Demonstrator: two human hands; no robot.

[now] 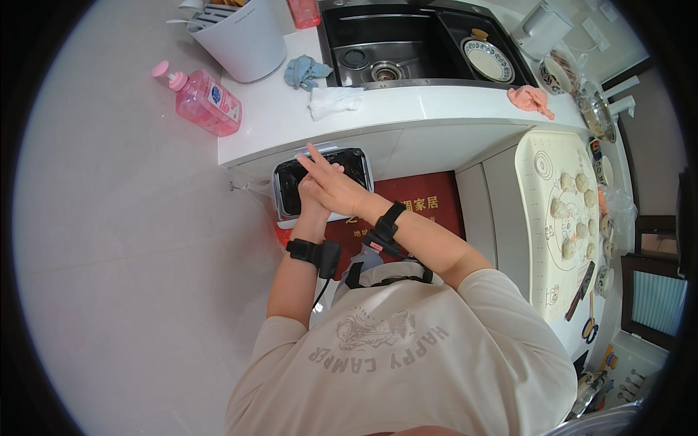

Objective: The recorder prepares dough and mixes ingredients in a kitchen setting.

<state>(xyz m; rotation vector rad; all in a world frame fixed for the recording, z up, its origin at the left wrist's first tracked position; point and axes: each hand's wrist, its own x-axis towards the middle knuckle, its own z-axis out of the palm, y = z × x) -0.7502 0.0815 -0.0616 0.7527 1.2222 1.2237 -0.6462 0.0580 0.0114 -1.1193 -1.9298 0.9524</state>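
Note:
Over a waste bin (367, 163) lined with a black bag, my two hands are pressed together. My right hand (342, 192) lies across the left, its extended fingers pointing up and left with a gap between them. My left hand (312, 200) is partly covered beneath it, and its finger pose is mostly hidden. I see no object between the palms, though the contact area is hidden. Each wrist wears a black strap with a small box. The bin stands on the floor against the counter front, partly over a red mat (447, 191) bearing writing.
Ahead, a counter carries a pink pump bottle (210, 103), knife block (240, 41), blue cloth (306, 72), white cloth (335, 102), pink cloth (531, 101) and black sink (381, 27). On the right, a cream board (537, 218) holds several dough pieces (568, 249) and a knife (580, 291).

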